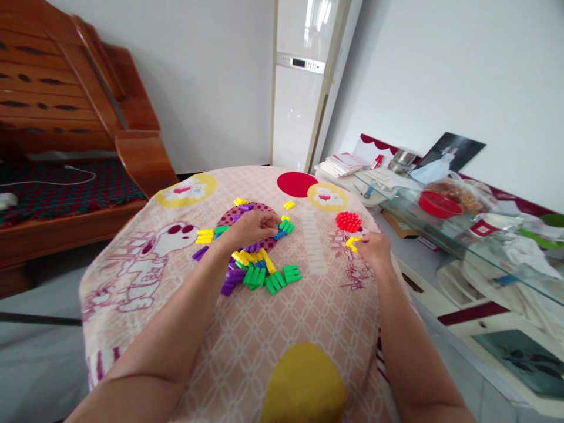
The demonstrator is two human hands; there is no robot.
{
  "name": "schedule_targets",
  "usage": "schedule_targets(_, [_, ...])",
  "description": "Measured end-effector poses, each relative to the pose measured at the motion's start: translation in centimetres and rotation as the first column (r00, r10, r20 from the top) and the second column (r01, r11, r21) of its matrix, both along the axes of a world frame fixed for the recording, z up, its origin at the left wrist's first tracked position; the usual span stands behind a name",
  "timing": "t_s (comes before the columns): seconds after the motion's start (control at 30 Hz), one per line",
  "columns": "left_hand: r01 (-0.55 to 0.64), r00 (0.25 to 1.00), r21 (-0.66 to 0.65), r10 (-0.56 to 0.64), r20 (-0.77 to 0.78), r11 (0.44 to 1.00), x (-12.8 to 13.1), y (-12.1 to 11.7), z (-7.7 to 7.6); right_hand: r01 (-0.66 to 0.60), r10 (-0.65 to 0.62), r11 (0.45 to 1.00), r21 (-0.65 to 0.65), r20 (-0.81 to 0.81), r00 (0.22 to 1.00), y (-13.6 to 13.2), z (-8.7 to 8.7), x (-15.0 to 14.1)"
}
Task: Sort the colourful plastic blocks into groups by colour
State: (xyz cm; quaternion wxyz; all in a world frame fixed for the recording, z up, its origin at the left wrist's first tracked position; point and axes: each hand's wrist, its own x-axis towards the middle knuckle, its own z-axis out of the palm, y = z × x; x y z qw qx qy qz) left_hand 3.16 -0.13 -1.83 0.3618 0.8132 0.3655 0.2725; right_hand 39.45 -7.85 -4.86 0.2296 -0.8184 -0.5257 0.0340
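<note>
My right hand (373,249) pinches a yellow plastic building block (353,243) by its end at the right of the table. Just beyond it stands a tight cluster of red blocks (348,221). My left hand (257,228) is over the loose pile, its fingers closed and partly hidden; blue blocks (280,234) show right by the fingertips, and what is in the fingers cannot be made out. Around that hand lie green blocks (254,277), purple blocks (233,278) and yellow blocks (253,257). More yellow blocks (205,236) lie left of my wrist.
A patterned pink cloth covers the round table (264,352). To the right, a glass-topped cabinet (497,258) holds a red bowl (440,203), papers and bags. A wooden bench (88,117) stands at the left, and a tall white air conditioner (299,106) at the back.
</note>
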Motion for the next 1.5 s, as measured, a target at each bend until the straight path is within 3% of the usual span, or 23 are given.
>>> schedule_targets(0.17, [-0.036,0.971,0.087,0.056,-0.230,0.996,-1.8,-0.2,1.4,0.002,0.009,0.999,-0.054,0.208,0.978,-0.2,0.0,-0.6])
schedule_targets(0.3, [-0.075,0.899,0.200,0.153,-0.410,0.977,-3.3,-0.3,2.4,0.022,-0.038,0.997,0.068,0.239,0.970,-0.4,0.3,-1.7])
schedule_targets(0.37, [-0.100,0.871,0.207,0.186,-0.455,0.973,-3.9,-0.3,2.6,-0.086,0.049,0.981,0.176,0.209,0.977,-0.5,0.1,-2.7])
schedule_targets(0.43, [-0.094,0.861,0.175,0.168,-0.480,0.980,-4.3,-0.3,2.6,-0.271,0.240,0.931,0.244,0.151,0.959,-0.6,-0.6,-4.3])
schedule_targets(0.53, [-0.016,0.879,0.061,0.043,-0.475,0.998,-4.3,-0.5,2.6,-0.562,0.573,0.780,0.276,0.045,0.818,-1.2,-1.7,-7.7])
schedule_targets(0.63, [0.048,0.886,0.010,-0.039,-0.462,0.999,-3.7,-0.8,2.7,-0.775,0.809,0.548,0.315,0.037,0.587,-2.5,-2.4,-11.6])
schedule_targets(0.73, [0.021,0.885,0.118,0.037,-0.464,0.993,-3.3,-1.0,3.0,-0.902,0.913,0.348,0.257,0.124,0.388,-3.9,-2.4,-15.4])
schedule_targets(0.8, [-0.001,0.890,0.178,0.082,-0.449,0.984,-3.3,-1.1,3.2,-0.939,0.931,0.292,0.183,0.169,0.322,-4.5,-2.4,-17.6])
schedule_targets(0.87, [0.000,0.899,0.195,0.085,-0.429,0.981,-3.3,-1.1,3.4,-0.951,0.933,0.286,0.118,0.193,0.305,-4.6,-2.5,-19.4])
schedule_targets(1.03, [-0.005,0.930,0.220,0.085,-0.358,0.975,-3.0,-1.1,3.3,-0.934,0.914,0.353,0.048,0.198,0.355,-4.0,-3.5,-22.0])
schedule_targets(1.27, [-0.010,0.958,0.162,0.056,-0.281,0.987,-3.1,-0.8,2.9,-0.923,0.931,0.317,0.219,0.112,0.347,-3.5,-2.6,-20.4])
schedule_targets(1.4, [0.082,0.965,-0.013,-0.083,-0.248,0.997,-2.9,-0.8,2.3,-0.891,0.933,0.304,0.336,0.085,0.350,-3.5,-1.2,-18.0])
schedule_targets(1.5, [0.167,0.962,-0.226,-0.209,-0.177,0.960,-2.1,-1.2,2.0,-0.872,0.922,0.303,0.386,0.114,0.371,-3.6,-0.1,-16.5])
